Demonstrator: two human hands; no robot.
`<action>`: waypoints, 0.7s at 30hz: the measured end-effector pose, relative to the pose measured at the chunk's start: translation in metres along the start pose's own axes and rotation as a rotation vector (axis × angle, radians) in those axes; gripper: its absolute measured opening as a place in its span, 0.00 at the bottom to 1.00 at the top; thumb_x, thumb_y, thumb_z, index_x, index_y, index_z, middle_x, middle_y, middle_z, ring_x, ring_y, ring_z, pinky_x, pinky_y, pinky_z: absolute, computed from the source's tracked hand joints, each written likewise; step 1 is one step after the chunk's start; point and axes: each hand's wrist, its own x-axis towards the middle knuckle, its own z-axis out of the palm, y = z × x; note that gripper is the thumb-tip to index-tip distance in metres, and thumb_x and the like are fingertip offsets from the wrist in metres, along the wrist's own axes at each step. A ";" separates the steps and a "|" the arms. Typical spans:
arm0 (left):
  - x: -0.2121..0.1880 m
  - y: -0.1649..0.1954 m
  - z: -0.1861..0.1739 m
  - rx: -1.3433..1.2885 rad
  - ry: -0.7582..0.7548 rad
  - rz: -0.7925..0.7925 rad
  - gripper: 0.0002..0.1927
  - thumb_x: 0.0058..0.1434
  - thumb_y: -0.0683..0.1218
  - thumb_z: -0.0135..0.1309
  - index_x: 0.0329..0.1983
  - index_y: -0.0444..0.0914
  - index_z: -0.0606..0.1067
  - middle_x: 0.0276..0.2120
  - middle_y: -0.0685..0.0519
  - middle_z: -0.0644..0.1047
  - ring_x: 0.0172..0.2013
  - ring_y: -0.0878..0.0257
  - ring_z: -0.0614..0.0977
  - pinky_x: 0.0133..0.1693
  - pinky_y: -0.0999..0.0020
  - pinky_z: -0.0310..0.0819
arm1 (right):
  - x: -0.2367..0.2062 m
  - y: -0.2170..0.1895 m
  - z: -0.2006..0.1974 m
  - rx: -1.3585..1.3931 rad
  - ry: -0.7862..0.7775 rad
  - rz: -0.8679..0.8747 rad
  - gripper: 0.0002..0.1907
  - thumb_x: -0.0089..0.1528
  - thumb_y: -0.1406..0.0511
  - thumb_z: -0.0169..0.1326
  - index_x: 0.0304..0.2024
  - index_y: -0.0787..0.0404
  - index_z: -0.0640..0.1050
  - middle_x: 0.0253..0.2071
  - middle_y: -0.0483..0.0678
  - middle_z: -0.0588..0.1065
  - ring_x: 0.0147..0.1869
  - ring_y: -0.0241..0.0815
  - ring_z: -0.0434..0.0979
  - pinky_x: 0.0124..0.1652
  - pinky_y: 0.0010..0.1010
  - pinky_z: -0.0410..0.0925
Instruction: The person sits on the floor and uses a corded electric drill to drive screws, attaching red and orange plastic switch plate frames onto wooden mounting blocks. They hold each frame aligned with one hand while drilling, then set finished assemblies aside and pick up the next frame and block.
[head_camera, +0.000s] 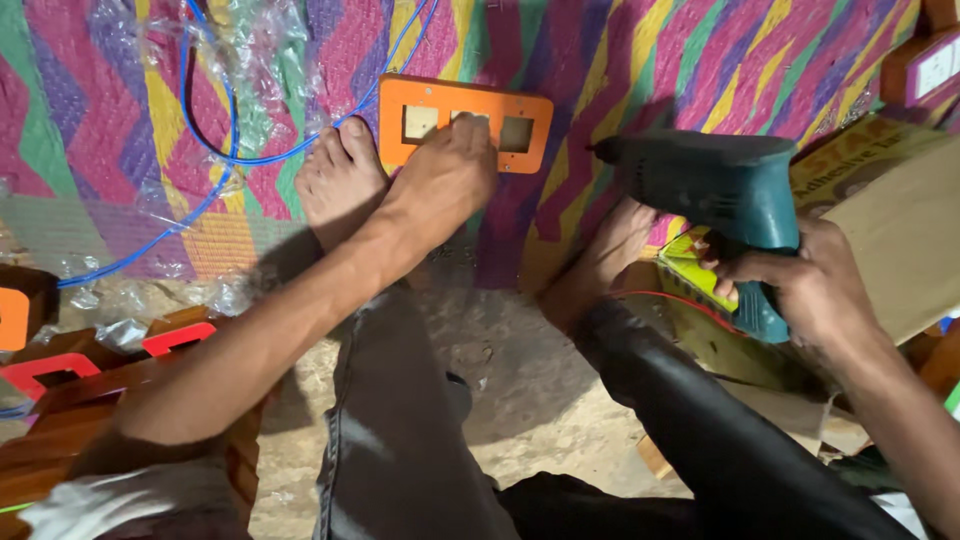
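Observation:
An orange rectangular plate with three square cut-outs lies on a multicoloured woven mat. My left hand presses down on its lower middle, fingers over the centre cut-out. My right hand grips the handle of a dark green electric drill, held level to the right of the plate with its tip pointing left, a short way from the plate's right end. My bare feet rest on the mat, one just left of the plate, the other below the drill.
A blue cable and crumpled clear plastic wrap lie on the mat at upper left. Wooden boxes with red and orange plates sit at lower left. A cardboard box stands at right, above a yellow-green packet.

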 end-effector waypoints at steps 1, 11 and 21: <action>0.000 -0.001 -0.004 -0.029 0.005 -0.004 0.11 0.49 0.43 0.55 0.36 0.34 0.77 0.37 0.48 0.74 0.43 0.55 0.77 0.45 0.64 0.75 | 0.000 -0.002 0.000 -0.039 0.003 0.010 0.17 0.50 0.75 0.53 0.42 0.74 0.81 0.38 0.56 0.82 0.38 0.45 0.81 0.40 0.34 0.72; -0.036 -0.030 -0.039 -0.404 0.355 -0.655 0.23 0.59 0.46 0.66 0.49 0.28 0.73 0.44 0.39 0.74 0.44 0.43 0.76 0.45 0.53 0.72 | -0.007 -0.011 0.006 -0.321 0.049 0.037 0.15 0.53 0.71 0.59 0.42 0.65 0.84 0.34 0.53 0.83 0.37 0.44 0.81 0.40 0.34 0.69; -0.017 -0.038 0.002 -0.361 0.181 -0.746 0.13 0.57 0.39 0.63 0.41 0.30 0.72 0.37 0.41 0.76 0.37 0.47 0.82 0.35 0.54 0.78 | -0.009 -0.016 0.009 -0.339 0.055 0.040 0.12 0.54 0.71 0.59 0.41 0.66 0.84 0.33 0.53 0.82 0.34 0.44 0.80 0.38 0.34 0.69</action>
